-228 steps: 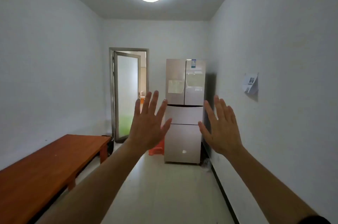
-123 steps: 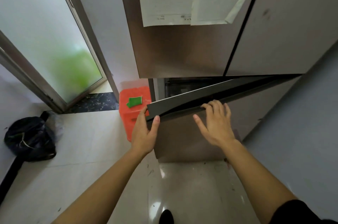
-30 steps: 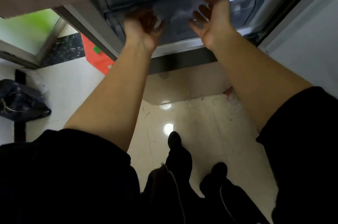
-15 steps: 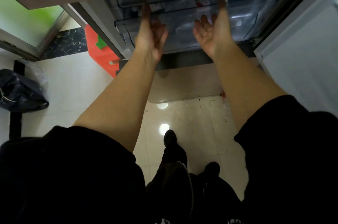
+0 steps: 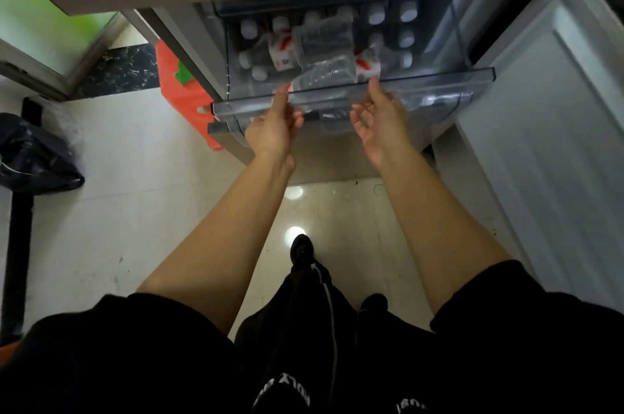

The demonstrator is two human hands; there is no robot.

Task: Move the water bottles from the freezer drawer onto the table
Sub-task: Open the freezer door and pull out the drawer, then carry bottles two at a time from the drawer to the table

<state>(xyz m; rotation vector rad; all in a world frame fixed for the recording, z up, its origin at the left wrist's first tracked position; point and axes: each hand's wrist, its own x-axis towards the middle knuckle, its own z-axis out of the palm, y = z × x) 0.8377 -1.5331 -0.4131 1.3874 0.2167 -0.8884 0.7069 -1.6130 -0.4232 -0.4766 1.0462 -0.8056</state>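
The clear plastic freezer drawer stands pulled out below the fridge's upper doors. Inside it are several water bottles with white caps and red-and-white labels; some stand upright, others lie on top. My left hand is at the drawer's front rim, fingers curled under it and thumb on top. My right hand is at the same rim a little to the right, fingers hooked beneath the lip. Neither hand touches a bottle.
The open freezer door panel stands to the right. An orange plastic stool is left of the fridge. A black bag lies on the tiled floor at far left. My feet are below the drawer.
The drawer has slid further out toward me, and both hands came back with its front rim. The bottles inside now show plainly.
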